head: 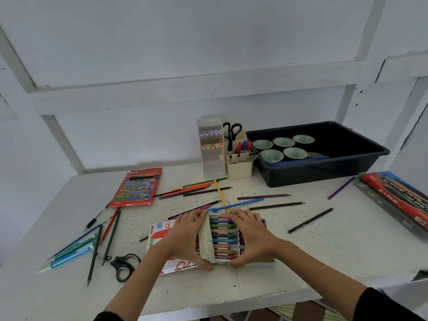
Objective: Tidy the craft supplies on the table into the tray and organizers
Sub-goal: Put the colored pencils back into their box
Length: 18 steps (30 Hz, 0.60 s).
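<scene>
The white tabletop (301,262) has a dark tray (347,169) at its back right corner. Near the middle of the front edge sits an open pastel box (223,239), full of sticks in many colors. The left hand (185,237) and right hand (252,237) grip its sides and hide them. The box runs front to back, and the sticks lie across it.

The tray (312,176) stood back right on the table (324,251), cups (283,142) in it, a pen holder (239,169) just left. Loose pencils (208,191) lay before them, the pastel box (223,237) nearer the front.
</scene>
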### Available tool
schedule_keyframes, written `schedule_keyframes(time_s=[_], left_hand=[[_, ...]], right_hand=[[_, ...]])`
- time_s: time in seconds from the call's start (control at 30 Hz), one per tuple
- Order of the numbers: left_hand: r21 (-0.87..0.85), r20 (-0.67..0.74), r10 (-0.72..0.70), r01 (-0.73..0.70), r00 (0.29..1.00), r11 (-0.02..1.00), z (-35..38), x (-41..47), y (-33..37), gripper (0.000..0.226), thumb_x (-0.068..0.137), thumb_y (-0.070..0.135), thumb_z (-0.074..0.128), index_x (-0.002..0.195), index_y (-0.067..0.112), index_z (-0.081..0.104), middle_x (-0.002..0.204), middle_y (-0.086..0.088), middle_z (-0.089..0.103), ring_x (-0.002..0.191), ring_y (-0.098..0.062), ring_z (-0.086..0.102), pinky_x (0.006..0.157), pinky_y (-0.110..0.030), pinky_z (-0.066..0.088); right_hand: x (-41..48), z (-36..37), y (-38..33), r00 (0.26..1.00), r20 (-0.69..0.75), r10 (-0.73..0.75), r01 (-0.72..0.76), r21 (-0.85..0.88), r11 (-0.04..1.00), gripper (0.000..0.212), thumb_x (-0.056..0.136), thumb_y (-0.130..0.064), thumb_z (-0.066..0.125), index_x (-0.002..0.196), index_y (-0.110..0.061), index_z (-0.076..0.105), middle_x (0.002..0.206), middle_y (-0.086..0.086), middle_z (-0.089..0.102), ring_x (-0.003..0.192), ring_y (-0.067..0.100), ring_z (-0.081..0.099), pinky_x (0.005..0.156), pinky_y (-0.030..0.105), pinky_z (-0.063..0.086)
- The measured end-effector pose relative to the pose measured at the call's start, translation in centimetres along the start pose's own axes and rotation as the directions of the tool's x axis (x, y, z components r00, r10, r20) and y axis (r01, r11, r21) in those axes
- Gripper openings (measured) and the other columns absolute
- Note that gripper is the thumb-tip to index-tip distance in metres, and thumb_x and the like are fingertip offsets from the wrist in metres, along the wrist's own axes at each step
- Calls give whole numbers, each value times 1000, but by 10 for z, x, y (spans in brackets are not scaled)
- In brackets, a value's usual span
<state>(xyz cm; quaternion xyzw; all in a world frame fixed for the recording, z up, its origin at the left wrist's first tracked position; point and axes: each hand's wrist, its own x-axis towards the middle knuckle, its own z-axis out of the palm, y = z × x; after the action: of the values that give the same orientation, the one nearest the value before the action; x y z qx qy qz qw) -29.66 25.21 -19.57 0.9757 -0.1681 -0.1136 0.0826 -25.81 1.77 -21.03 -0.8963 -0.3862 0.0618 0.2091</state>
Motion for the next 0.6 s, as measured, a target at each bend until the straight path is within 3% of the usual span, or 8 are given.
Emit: schedule_keyframes(time_s=[0.3,0.4,0.5,0.6], left_hand=[[2,65,14,-14,998,1000,9,6,-1,145,32,98,38,148,27,-13,154,7,-1,142,-18,-3,116,-41,-5],[-21,51,39,-38,998,999,9,6,-1,142,34,96,42,148,27,-8,152,8,2,141,-17,-1,115,-39,-7],[-47,9,81,-81,997,996,11,11,5,134,40,90,56,147,28,4,145,11,13,137,-15,7,119,-44,1],[-61,17,90,-89,996,994,13,14,11,135,42,87,60,148,27,0,143,13,12,136,-14,5,118,-45,-1]], right_hand=[[5,0,2,994,92,-62,59,38,998,101,58,-63,72,139,-41,15,141,-8,20,135,13,12,114,39,9],[8,0,0,993,86,-84,78,63,995,99,58,-62,73,136,-44,14,137,-10,22,130,11,17,113,38,12],[13,3,-3,993,67,-97,90,106,990,100,59,-58,77,136,-43,15,134,-10,26,126,9,22,113,39,16],[15,7,-9,994,52,-100,95,88,992,108,59,-59,78,141,-41,9,139,-8,25,129,11,22,114,39,17]])
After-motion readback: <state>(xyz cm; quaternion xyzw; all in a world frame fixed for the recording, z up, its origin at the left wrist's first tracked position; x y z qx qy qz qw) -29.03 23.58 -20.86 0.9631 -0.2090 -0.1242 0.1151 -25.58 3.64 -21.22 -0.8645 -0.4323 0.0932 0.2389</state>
